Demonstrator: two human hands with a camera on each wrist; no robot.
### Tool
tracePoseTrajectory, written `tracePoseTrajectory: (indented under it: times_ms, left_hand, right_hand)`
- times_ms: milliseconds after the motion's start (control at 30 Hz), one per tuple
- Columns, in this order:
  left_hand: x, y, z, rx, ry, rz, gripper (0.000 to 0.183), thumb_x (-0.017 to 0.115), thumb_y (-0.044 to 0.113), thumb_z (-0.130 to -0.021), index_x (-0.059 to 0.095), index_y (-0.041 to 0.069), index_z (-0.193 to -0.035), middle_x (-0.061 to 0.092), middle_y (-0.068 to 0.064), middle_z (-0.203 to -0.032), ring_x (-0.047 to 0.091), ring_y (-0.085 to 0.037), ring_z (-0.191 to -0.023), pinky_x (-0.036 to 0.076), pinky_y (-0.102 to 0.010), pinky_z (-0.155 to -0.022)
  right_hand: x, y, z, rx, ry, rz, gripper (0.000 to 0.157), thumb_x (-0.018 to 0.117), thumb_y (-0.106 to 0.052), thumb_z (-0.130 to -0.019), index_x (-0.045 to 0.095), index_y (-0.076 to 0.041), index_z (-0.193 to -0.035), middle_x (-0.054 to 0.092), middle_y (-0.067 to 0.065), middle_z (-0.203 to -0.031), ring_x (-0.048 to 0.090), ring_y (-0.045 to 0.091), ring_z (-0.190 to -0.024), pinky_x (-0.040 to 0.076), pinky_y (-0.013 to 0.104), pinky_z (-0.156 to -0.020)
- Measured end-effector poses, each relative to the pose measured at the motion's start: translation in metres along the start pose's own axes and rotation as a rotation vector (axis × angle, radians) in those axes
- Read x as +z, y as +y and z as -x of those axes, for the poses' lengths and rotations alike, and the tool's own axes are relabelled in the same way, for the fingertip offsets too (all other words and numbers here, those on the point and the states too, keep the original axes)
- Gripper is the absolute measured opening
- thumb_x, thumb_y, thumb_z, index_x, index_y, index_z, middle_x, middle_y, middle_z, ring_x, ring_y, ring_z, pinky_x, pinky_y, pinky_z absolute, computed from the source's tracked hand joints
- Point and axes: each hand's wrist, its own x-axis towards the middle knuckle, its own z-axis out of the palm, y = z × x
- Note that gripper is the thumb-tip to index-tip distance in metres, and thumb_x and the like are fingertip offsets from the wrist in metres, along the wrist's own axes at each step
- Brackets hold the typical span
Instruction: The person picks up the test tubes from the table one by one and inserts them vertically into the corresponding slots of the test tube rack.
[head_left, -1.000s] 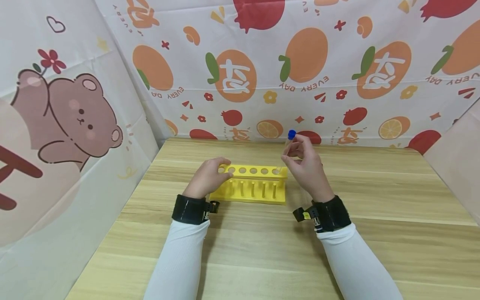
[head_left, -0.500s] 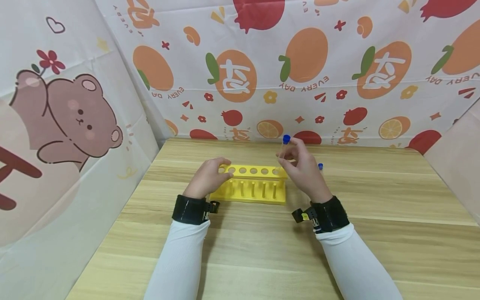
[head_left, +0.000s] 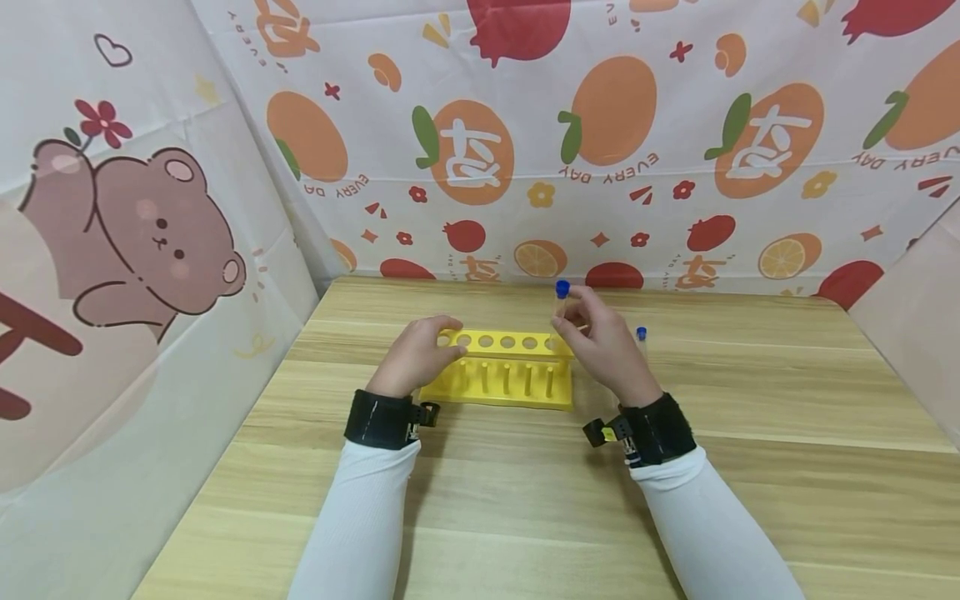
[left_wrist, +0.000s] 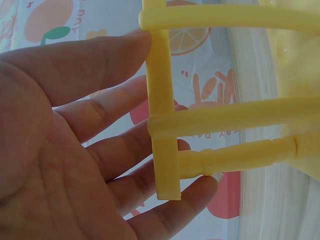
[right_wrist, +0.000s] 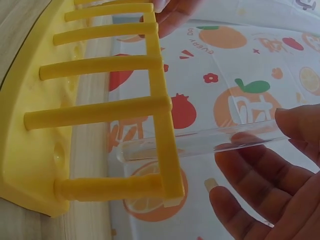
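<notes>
A yellow test tube rack point(head_left: 495, 398) stands on the table, with a row of holes in its top plate and pegs on its base. At its left end my left hand point(head_left: 420, 354) grips the top plate point(left_wrist: 161, 75), thumb on the near side and fingers behind. My right hand point(head_left: 609, 343) pinches a clear test tube point(right_wrist: 200, 140) with a blue cap point(head_left: 562, 288) above the rack's right end. The tube's rounded bottom shows below the top plate in the right wrist view, in line with the rightmost hole. Its cap end is out of that view.
Another tube with a blue cap point(head_left: 641, 333) is just beyond the right wrist, partly hidden by it. A fruit-printed cloth point(head_left: 525, 200) hangs behind the wooden table point(head_left: 510, 500), and a bear-printed cloth point(head_left: 161, 242) lines the left side.
My right hand has moved left and down, bringing the tube more upright and lower at the right-end hole. The second blue cap has come into view. The left hand stays on the rack.
</notes>
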Motion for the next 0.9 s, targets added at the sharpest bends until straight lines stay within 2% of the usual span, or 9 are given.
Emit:
tracePoseTrajectory:
  times_ms: [567, 900]
  left_hand:
    - [0.0, 0.0, 0.002, -0.008, 0.004, -0.003, 0.044, 0.068, 0.023, -0.093, 0.059, 0.007, -0.133, 0.057, -0.013, -0.139, 0.049, -0.032, -0.13, 0.04, -0.053, -0.108]
    - [0.001, -0.001, 0.002, -0.017, -0.003, 0.008, 0.044, 0.068, 0.023, -0.093, 0.059, 0.007, -0.133, 0.056, -0.013, -0.14, 0.049, -0.031, -0.128, 0.039, -0.053, -0.108]
  right_hand:
    - [0.004, 0.01, -0.001, 0.055, -0.086, 0.053, 0.035, 0.058, -0.03, -0.1, 0.051, -0.02, -0.133, 0.07, 0.005, -0.105, 0.065, 0.022, -0.095, 0.055, 0.042, -0.085]
    - [0.006, 0.012, 0.0, 0.071, -0.09, 0.081, 0.03, 0.062, -0.028, -0.098, 0.055, -0.021, -0.126, 0.071, 0.003, -0.102, 0.063, 0.023, -0.095, 0.055, 0.041, -0.083]
